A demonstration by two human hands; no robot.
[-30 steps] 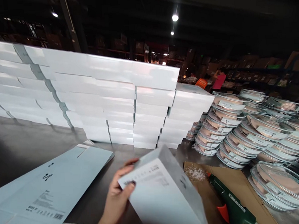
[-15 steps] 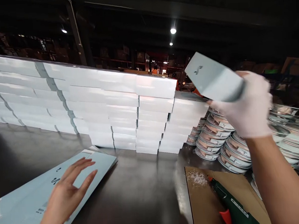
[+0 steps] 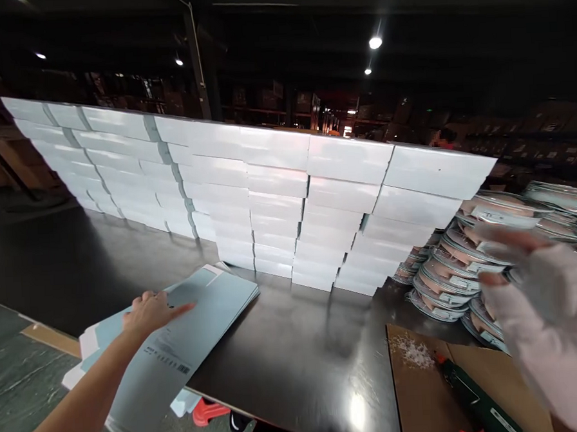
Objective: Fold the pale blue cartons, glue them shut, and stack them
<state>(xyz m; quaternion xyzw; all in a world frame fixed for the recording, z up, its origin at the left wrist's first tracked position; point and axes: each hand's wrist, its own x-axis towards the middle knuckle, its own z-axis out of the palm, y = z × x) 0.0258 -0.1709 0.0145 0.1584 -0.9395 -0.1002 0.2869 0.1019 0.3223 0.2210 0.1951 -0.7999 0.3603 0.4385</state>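
A long wall of boxes (image 3: 277,178) already stands on your tabletop (image 3: 296,357), a pile of flats (image 3: 188,337) remains unfolded under your left hand (image 3: 151,311), fingers spread, while your gloved right hand (image 3: 550,318) hovers empty and open.

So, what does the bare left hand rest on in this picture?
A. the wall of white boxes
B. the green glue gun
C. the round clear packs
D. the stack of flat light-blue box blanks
D: the left hand lies palm down on the stack of flat box blanks at the near edge of the dark table, far from the glue gun.
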